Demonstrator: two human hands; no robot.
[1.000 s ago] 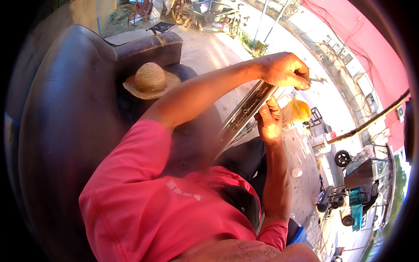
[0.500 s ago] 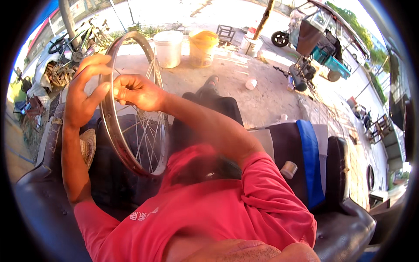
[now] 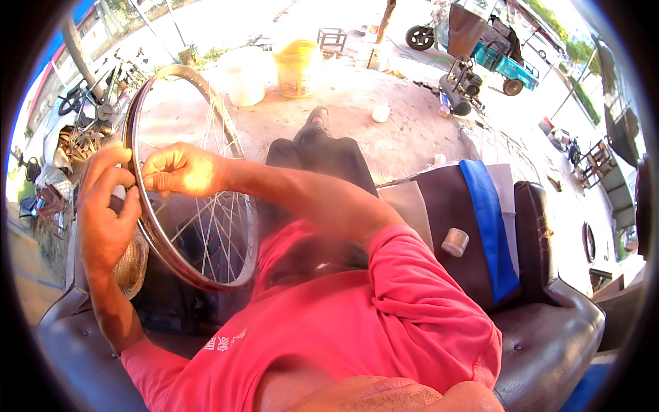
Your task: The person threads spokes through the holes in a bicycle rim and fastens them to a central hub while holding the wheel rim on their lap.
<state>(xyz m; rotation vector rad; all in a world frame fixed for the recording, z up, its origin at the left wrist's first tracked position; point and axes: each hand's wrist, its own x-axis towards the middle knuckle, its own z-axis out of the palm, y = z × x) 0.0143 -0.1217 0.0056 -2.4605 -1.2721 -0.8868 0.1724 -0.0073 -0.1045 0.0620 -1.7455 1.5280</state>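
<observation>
A spoked wheel with a bare, shiny metal rim [image 3: 223, 115] and no tyre stands tilted beside my lap on the left. My left hand [image 3: 104, 209] is at the rim's outer left side, fingertips curled onto it, thumb raised alongside. From the inner side, my right hand [image 3: 184, 172] has its thumb and forefinger pinched at the same part of the rim; whatever small thing lies between those fingertips is hidden. My right forearm reaches across my dark-trousered legs [image 3: 285, 156]. A straw hat [image 3: 129, 270] shows partly behind my left wrist.
I sit on a dark padded sofa [image 3: 549, 329]. A blue strip [image 3: 487, 226] and a small cylinder [image 3: 455, 242] lie to my right. Ahead are white [image 3: 244, 79] and yellow buckets [image 3: 295, 69], a compressor-like machine [image 3: 458, 89] and a teal three-wheeler [image 3: 501, 65]. Bicycles and clutter [image 3: 89, 110] crowd the left.
The view has swung round to face over my legs. Since half a second ago, the wheel and both hands have moved down and left, and my left fingers have curled closer onto the rim.
</observation>
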